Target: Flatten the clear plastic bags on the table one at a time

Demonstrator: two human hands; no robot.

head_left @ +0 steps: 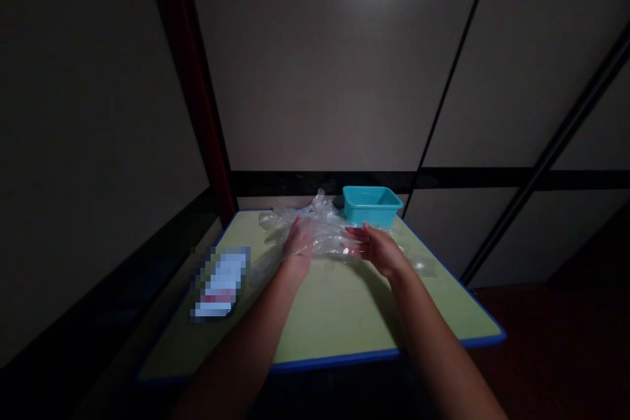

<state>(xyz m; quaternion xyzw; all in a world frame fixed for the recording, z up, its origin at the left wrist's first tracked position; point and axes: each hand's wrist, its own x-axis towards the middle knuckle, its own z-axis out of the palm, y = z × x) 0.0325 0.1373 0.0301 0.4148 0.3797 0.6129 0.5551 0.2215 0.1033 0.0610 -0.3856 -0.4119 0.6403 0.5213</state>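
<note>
A crumpled clear plastic bag (327, 226) is spread across the far half of the table, its loose edges reaching out to both sides. My left hand (298, 239) is at the bag's left part, with thin film lying over the wrist. Its fingers are mostly hidden by the hand itself and the plastic, so their grip does not show. On the right, my right hand (377, 249) has its fingers stretched out and apart, pointing left against the bag. Film shows around those fingertips, and I cannot tell whether they are inside or outside it.
A turquoise plastic basket (371, 216) stands at the table's far right corner, just behind the bag. Toward the left edge lies a blurred-out phone-like object (221, 285). The yellow-green table (339, 315) has a blue rim, and panelled walls (319, 79) rise behind it.
</note>
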